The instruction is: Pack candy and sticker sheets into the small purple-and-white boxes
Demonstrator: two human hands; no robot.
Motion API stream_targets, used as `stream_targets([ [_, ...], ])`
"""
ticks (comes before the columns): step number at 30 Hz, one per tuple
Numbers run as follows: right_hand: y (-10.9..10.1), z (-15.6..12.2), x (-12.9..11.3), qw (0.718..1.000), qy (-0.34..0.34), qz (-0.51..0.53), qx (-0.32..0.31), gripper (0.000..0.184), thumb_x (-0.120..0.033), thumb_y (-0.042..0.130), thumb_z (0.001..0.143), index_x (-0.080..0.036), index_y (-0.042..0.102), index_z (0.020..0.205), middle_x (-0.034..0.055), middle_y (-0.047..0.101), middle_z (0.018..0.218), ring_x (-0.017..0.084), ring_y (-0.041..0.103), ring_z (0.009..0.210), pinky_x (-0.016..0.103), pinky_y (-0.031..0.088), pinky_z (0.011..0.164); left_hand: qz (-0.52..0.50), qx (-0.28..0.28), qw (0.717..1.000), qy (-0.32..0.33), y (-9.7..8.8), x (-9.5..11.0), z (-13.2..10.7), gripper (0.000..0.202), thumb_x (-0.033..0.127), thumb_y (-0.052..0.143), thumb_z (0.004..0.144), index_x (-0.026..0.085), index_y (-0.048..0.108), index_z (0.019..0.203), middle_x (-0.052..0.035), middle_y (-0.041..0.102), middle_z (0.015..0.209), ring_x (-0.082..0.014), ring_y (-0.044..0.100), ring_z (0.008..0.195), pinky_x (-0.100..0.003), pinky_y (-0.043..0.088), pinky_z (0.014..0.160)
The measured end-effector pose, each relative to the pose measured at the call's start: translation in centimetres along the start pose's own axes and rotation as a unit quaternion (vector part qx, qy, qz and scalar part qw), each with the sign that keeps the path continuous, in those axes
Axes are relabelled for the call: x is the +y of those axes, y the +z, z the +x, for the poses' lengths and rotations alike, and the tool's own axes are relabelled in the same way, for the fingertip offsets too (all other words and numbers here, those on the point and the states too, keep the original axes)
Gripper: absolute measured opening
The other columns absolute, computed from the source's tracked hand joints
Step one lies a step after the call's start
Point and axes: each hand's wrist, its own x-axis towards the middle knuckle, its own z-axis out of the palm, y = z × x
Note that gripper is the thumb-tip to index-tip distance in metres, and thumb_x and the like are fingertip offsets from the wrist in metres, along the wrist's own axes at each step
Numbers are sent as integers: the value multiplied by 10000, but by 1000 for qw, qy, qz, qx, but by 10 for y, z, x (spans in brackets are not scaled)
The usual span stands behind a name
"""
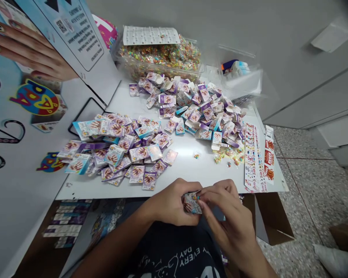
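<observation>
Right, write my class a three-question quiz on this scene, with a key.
1. True or false: the left hand holds a small printed cardboard box.
2. What fills the clear rectangular plastic tub: (a) purple markers, (b) multicoloured bits, (c) white string?
3. Fill the gap: white sheets with small colourful prints lie near the flat white tabletop's ____ end.

Key: 1 true; 2 b; 3 right.

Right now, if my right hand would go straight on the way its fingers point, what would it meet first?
The small printed box held in the left hand. The right hand is at its edge, probably touching, though depth is unclear.
</observation>
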Motion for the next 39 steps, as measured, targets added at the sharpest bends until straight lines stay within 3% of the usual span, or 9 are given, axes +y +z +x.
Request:
stream_targets([
  [5, -2, -6, 3, 997, -34, -64, 6, 275, -93, 580, 945, -192, 612, 1200, 143, 504, 1397, 270, 514, 1111, 428, 494, 892, -21, -2, 1000, 3, 0, 1, -4, 178, 176, 749, 655, 155, 599, 748, 89, 452, 599, -54, 363, 549, -173, 329, 521],
  [10, -11, -4, 7, 997, -47, -30, -62, 442, -95, 568, 943, -211, 554, 1370, 132, 463, 1465, 301, 465, 1249, 485, 467, 991, 1, 40, 999, -15, 0, 2, -5, 199, 189, 711, 774, 157, 671, 966, 58, 560, 714, -70, 435, 614, -178, 362, 583],
  [17, 5, -1, 6, 996, 52, 28, -59, 269, -146, 578, 966, -256, 626, 1206, 107, 460, 1497, 298, 399, 1386, 522, 454, 1100, 27, 73, 996, -35, 8, 0, -4, 249, 185, 670, 777, 196, 427, 726, 89, 426, 634, -67, 340, 583, -197, 278, 536],
  [22, 8, 2, 8, 996, 57, 9, -68, 175, -158, 590, 967, -256, 672, 1087, 81, 425, 1573, 325, 399, 1391, 576, 453, 1085, -34, 94, 994, -42, 17, -8, -9, 237, 119, 620, 764, 213, 405, 794, 90, 440, 614, -75, 343, 577, -207, 283, 549],
  [25, 5, -2, 17, 999, 5, 38, -1, 352, -87, 618, 934, -268, 643, 1235, 112, 511, 1483, 296, 532, 1269, 513, 532, 988, -150, 87, 983, -52, 17, -11, -13, 199, 274, 649, 843, 193, 542, 990, 16, 568, 786, -105, 457, 665, -221, 384, 612],
  [27, 3, -6, 23, 997, -24, 51, 56, 440, -40, 635, 900, -267, 627, 1277, 121, 547, 1421, 280, 579, 1200, 479, 560, 928, -251, 84, 964, -35, 17, -12, -13, 393, 486, 626, 874, 170, 591, 1106, -57, 611, 913, -151, 530, 747, -260, 442, 650],
  [29, 4, -9, 27, 997, -45, 35, 58, 462, -31, 643, 883, -262, 626, 1282, 131, 545, 1418, 296, 570, 1200, 500, 554, 919, -336, 89, 937, -32, 16, -13, -10, 510, 612, 533, 890, 150, 640, 1077, -102, 633, 935, -194, 572, 772, -282, 452, 616],
  [35, 17, -11, 32, 995, -80, -4, 57, 554, -32, 619, 893, -234, 542, 1403, 169, 519, 1445, 319, 536, 1238, 538, 530, 942, -342, 156, 924, -70, 18, -11, 0, 263, 315, 528, 833, 147, 696, 946, -90, 674, 905, -225, 611, 881, -305, 479, 736],
  [39, 25, -9, 39, 997, -51, -14, 63, 430, -73, 625, 908, -254, 601, 1298, 156, 547, 1424, 309, 547, 1224, 531, 527, 957, -270, 189, 936, -120, 25, -19, -1, 281, 336, 465, 881, 155, 660, 976, -69, 657, 893, -193, 581, 819, -280, 455, 689],
])
